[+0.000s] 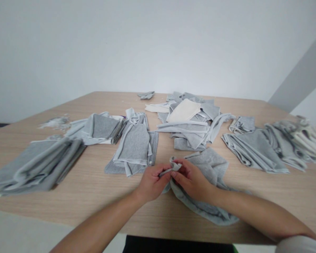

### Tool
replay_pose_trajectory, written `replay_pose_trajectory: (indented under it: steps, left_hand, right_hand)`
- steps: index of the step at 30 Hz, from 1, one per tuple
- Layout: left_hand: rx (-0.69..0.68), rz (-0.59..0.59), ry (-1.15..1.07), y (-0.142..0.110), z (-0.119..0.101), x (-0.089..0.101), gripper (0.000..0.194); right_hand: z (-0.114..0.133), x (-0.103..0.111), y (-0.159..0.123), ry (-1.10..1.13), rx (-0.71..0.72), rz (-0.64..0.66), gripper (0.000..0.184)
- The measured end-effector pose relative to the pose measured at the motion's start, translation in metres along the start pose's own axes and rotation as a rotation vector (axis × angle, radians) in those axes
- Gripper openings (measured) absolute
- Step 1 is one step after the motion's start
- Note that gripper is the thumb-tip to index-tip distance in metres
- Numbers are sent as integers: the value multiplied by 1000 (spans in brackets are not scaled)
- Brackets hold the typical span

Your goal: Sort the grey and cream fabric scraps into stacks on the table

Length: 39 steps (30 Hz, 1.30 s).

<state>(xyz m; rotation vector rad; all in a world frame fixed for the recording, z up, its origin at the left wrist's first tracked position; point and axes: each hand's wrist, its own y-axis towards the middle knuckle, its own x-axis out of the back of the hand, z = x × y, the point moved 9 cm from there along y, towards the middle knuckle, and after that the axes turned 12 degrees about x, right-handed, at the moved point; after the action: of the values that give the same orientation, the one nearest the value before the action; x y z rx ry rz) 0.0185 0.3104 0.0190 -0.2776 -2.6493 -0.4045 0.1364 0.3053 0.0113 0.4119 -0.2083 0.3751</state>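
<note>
A grey cloth piece point(209, 168) lies crumpled on the wooden table point(94, 189) in front of me. My left hand point(153, 182) pinches one folded edge of it, fingers closed. My right hand point(192, 181) grips the same edge from the other side, also closed, resting on the cloth. Both hands meet at the small raised fold near the table's front middle.
Several piles of grey and white cloth pieces lie around: a folded stack point(135, 149) just beyond my left hand, a flat pile point(37, 165) at the left, a heap point(189, 123) in the middle and more point(274, 144) at the right. A white wall stands behind.
</note>
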Motion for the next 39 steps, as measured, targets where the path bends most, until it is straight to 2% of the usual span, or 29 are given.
replay_pose_trajectory:
  steps: [4,10,13,18,26,29,34,39]
  left_hand:
    - [-10,67,2,-3,-1,-5,19]
    - [-4,1,16,-5,-1,-1,18]
    - [-18,12,-82,-7,1,-4,16]
    - [79,108,-228,-8,13,-11,52]
    - [1,107,-39,-1,0,-6,25]
    - [-10,76,-20,-1,1,-3,23]
    - [-37,-3,11,-4,-2,3,22]
    - [-53,-51,43,-4,-7,6,22]
  right_hand:
    - [-2,-3,-4,58,-12,11,23]
    - [-4,9,-3,-35,-16,-83,15]
    - [2,11,-3,-79,18,-89,16]
    - [11,12,-2,-102,69,-84,13]
    - [24,14,-1,-219,131,-60,12]
    - [35,17,0,-248,208,-82,15]
    - [45,21,-1,-256,286,-133,5]
    - [40,18,-1,-168,247,-126,17]
